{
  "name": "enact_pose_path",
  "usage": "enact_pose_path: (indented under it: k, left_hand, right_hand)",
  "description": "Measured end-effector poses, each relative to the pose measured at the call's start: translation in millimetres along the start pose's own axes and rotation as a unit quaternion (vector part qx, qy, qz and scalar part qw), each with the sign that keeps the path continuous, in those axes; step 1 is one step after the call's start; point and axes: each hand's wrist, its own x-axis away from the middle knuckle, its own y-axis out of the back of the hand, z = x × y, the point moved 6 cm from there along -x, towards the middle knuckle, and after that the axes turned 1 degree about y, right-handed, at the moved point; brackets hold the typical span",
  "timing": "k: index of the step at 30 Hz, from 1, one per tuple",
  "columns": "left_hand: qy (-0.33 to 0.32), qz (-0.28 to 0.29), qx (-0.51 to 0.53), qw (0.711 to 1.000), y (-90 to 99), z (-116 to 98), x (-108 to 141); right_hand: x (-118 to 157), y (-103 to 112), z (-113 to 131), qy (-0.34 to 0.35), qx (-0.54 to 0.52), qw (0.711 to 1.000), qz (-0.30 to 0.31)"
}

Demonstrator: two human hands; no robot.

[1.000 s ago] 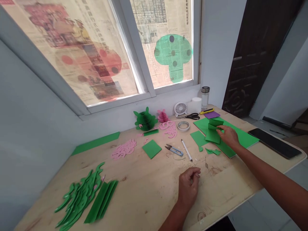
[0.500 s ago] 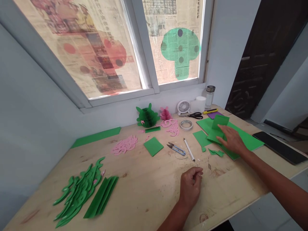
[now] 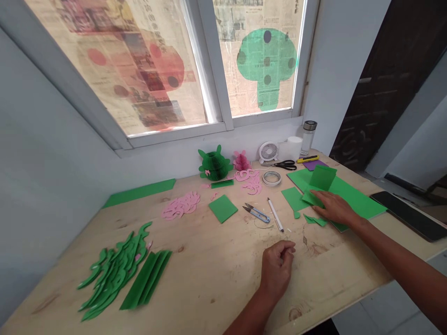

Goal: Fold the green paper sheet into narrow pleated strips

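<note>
"Where's our folded paper (image 3: 323,177)?"

"Under the fingertips of our right hand (image 3: 335,208), one panel standing just beyond; its length seems to run away from us."

"Our hands?"

"The right, nearer it, has fingers stretched out; our left hand (image 3: 277,267) is curled, whether around anything we can't tell."

"Anything in the way?"

"No: green sheet (image 3: 359,197) beneath, scraps (image 3: 315,220) just beside the right, pen (image 3: 275,215) beyond the left."

The right hand (image 3: 333,209) touches folded green paper (image 3: 323,177); the left hand (image 3: 277,271) lies curled near 1 pen (image 3: 275,215).
</note>
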Motion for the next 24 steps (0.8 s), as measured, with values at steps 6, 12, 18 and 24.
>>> enact_pose_path:
  k: [6, 12, 18, 24]
  left_hand:
    - [-0.005, 0.0, -0.003, 1.0, 1.1, 0.0, -0.8]
    - [0.007, -0.002, -0.001, 1.0, 2.7, -1.2, -1.1]
    - [0.018, 0.0, -0.006, 1.0, 3.4, -2.5, -0.6]
    - [0.03, 0.001, 0.0, 1.0, 2.8, -0.3, -1.1]
  right_hand:
    - [-5.7, 21.1, -3.0, -0.083, -0.062, 0.993, -0.049]
    - [-33.8, 46.3, -25.9, -0.177, -0.123, 0.968, -0.129]
    - [-68.9, 34.6, -54.7, -0.262, -0.252, 0.915, -0.175]
    - [-66.4, 20.9, -83.7, -0.328, -0.289, 0.868, -0.236]
